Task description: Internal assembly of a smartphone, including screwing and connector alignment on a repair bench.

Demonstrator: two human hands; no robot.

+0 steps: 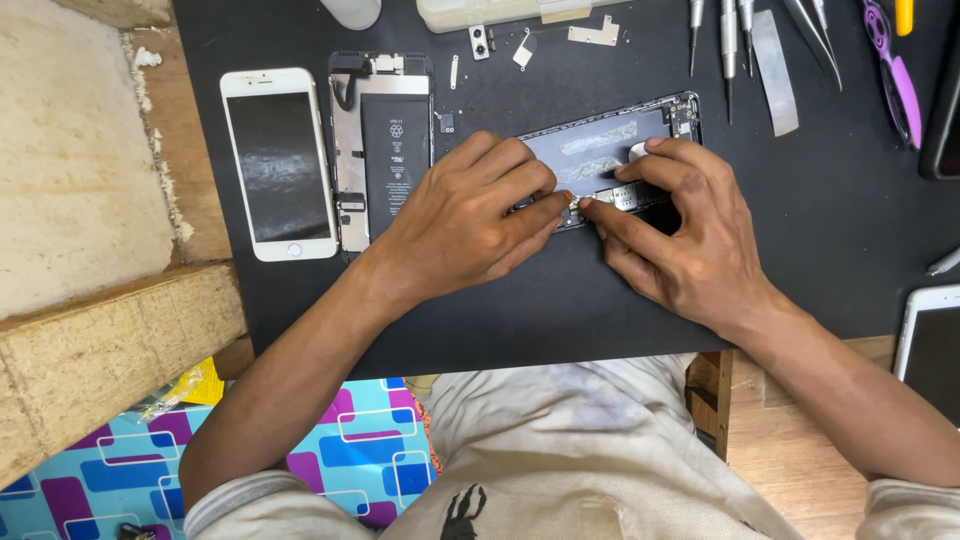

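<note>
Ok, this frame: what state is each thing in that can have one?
Open phone housing: screen off, flat on the black mat.
Left hand: fingertips pinching a small part at the housing.
Right hand: fingertips meeting the left's there.
White phone screen: detached, face up, dark.
Second opened phone: battery exposed.
Screwdrivers: lying unused.

On the tabletop [820, 230] an opened phone shell [610, 140] lies near the middle, with the left hand [470, 215] on its near left part and the right hand [680, 235] on its near right part, fingertips meeting over its near edge. Left of the shell lies a second opened phone body [382, 150], and left of that a phone screen panel [278, 162]. Behind the shell, small metal brackets [595, 35] are scattered. Screwdrivers [728, 40] and tweezers [820, 30] lie behind and to the right.
</note>
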